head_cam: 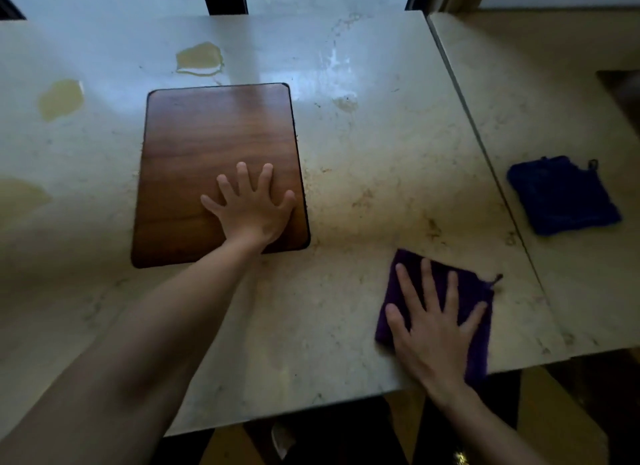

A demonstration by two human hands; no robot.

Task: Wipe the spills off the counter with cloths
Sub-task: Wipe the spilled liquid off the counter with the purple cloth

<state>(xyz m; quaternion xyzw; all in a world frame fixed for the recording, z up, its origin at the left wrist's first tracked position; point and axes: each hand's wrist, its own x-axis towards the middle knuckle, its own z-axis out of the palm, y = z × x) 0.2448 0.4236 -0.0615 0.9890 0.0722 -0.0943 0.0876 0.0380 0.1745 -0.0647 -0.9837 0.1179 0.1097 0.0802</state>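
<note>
Right hand [437,329] flat atop purple cloth [401,284]

No readable text, labels or numbers — counter [363,173] perhaps too blurred, cloths unmarked

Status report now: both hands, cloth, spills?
Left hand flat on wooden board. Right hand flat on purple cloth. Yellow spills unwiped beyond board.
</note>
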